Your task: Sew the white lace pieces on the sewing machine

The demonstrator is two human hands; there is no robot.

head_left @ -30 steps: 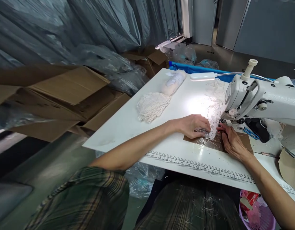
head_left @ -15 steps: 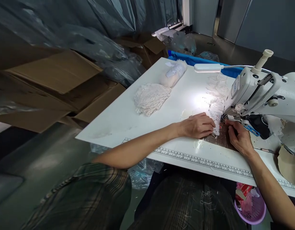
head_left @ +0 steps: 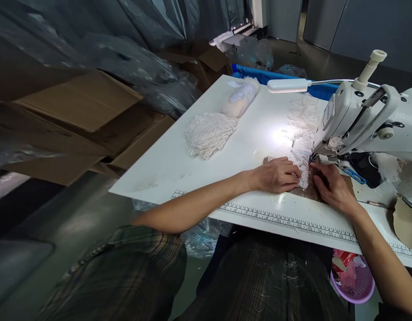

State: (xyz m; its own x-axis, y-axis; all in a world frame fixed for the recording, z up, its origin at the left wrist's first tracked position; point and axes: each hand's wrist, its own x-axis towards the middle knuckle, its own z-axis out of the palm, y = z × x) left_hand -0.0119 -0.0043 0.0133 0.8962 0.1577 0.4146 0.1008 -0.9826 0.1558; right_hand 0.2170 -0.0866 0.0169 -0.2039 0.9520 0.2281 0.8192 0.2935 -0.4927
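Note:
My left hand (head_left: 276,175) rests palm down on the white table (head_left: 179,160), its fingers curled and pressed onto a strip of white lace (head_left: 303,167) just left of the needle. My right hand (head_left: 329,185) lies on the other side of the strip, fingertips pinching the lace at the presser foot of the white sewing machine (head_left: 366,120). The lace runs back under the machine head into a loose pile (head_left: 302,116). A brown patch with clear film (head_left: 309,192) lies under both hands.
A bundle of white lace (head_left: 209,133) and a wrapped roll (head_left: 241,99) lie at the table's far left. A lamp (head_left: 286,85) lights the needle area. A ruler strip (head_left: 293,221) edges the table front. Cardboard boxes (head_left: 75,120) stand left; a purple basket (head_left: 355,283) sits below right.
The view has shifted slightly. Both hands have stayed at the needle, my right hand's fingers edging a little closer to the presser foot along the lace.

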